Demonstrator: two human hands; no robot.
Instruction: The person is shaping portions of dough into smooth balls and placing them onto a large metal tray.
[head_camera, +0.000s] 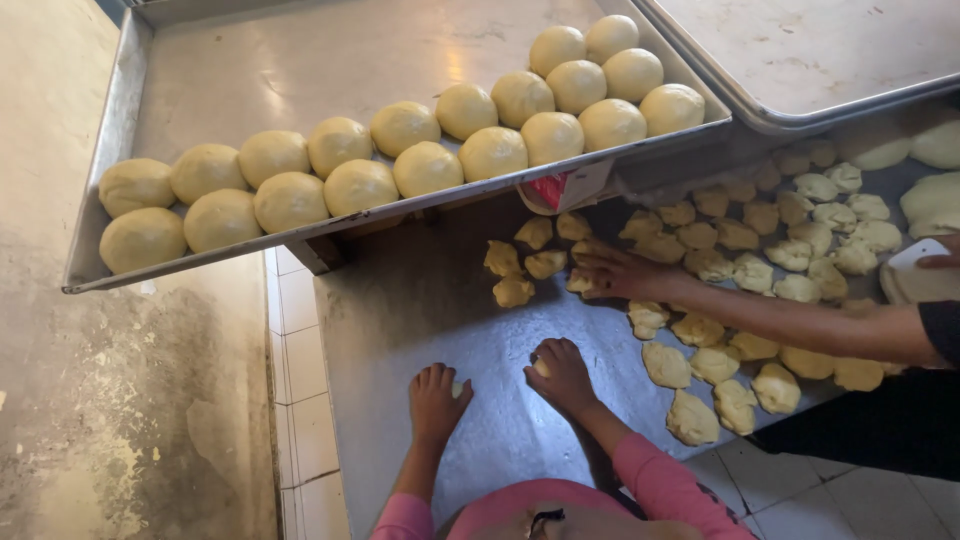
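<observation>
L hand (437, 402) and R hand (563, 374) are both palm-down on the steel table (400, 300), at about 6 o'clock in the view. Each is cupped over a small dough piece: a pale bit (457, 389) peeks out at the L thumb side, another bit (541, 367) shows under the R fingers. Hands are loosely curled, not clenched; the dough is covered by the palm and pressed to the table rather than pinched. Pink sleeves run down to the bottom edge.

Done so far, judging by what lies about: the tilted baking tray (130, 110) at 10–12 o'clock carries approx. two rows of smooth round dough balls (427, 168), from its near-left corner up to a cluster at the far right. Much of the tray's upper area is bare metal.

Left: a big scatter of rough, unshaped dough portions (715, 365) at 3–4 o'clock on the table, plus a few more (513, 290) near centre. Looks like a lot of pieces vs. those rounded, so I'd guess roughly mid-way, maybe less.

A co-worker's hand (620, 272) reaches in from 3 o'clock, dark sleeve, fingers spread on the rough pieces near centre. A second tray (800, 60) sits at 1–2 o'clock, nothing visible on it. Flat pale dough discs (935, 195) lie at the far right edge. A red-and-white packet (560, 188) sits tucked under the first tray's rim.
</observation>
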